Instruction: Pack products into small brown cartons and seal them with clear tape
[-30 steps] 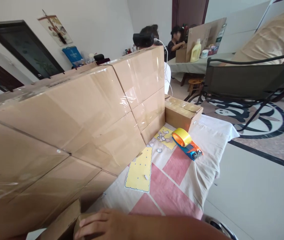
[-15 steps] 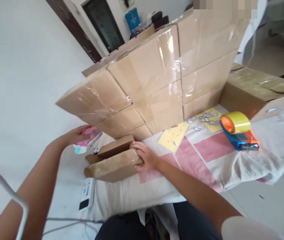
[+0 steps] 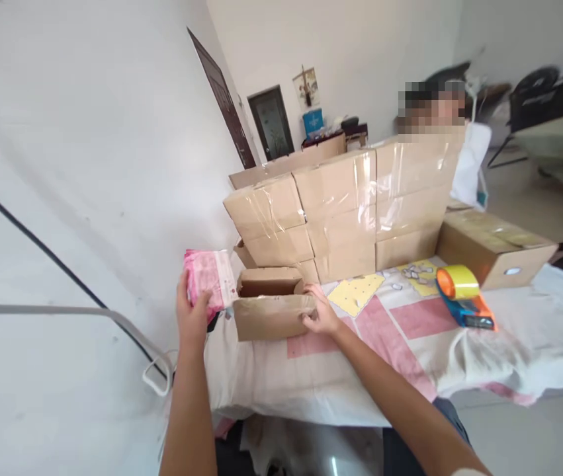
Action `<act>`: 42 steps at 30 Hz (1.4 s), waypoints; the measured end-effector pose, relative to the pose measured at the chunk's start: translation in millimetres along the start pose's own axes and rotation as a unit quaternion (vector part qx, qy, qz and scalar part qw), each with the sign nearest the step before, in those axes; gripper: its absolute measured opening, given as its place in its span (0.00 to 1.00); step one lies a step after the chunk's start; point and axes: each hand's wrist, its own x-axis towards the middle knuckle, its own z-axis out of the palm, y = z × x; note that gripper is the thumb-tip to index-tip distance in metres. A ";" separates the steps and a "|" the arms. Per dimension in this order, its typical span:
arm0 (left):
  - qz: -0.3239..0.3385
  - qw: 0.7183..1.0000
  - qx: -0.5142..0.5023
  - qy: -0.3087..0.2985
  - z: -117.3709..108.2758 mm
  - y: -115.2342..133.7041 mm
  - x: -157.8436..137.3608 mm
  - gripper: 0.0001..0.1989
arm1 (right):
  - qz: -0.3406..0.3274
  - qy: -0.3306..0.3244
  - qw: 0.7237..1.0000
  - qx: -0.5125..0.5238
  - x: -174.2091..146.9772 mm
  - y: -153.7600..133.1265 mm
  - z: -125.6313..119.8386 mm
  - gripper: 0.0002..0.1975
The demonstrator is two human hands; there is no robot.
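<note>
My left hand (image 3: 193, 314) grips a pink and white soft packet (image 3: 214, 276), its fingers behind and thumb in front. The packet is held up just left of a small open cardboard box (image 3: 274, 320), apart from it. My right hand (image 3: 323, 312) clasps the right end of that box, thumb on the near side and fingers over the end. The box's top opening faces up; its inside looks dark, and I cannot tell what lies in it.
A wall of taped cartons (image 3: 338, 215) stands behind the box. On the patterned cloth (image 3: 390, 370) to the right lies a tape dispenser (image 3: 462, 301) with yellow tape, before another carton (image 3: 502, 248). A white wall is at left; a person (image 3: 470, 158) is beyond the cartons.
My left hand has raised the pink packet and turned its broad face toward me. My right hand stays on the box. The view has tilted up, showing more of the room.
</note>
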 end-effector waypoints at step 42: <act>0.501 0.859 0.096 -0.047 45.0 46.3 -82.4 0.35 | 0.569 0.087 0.732 0.365 72.5 -210.7 -101.9 0.19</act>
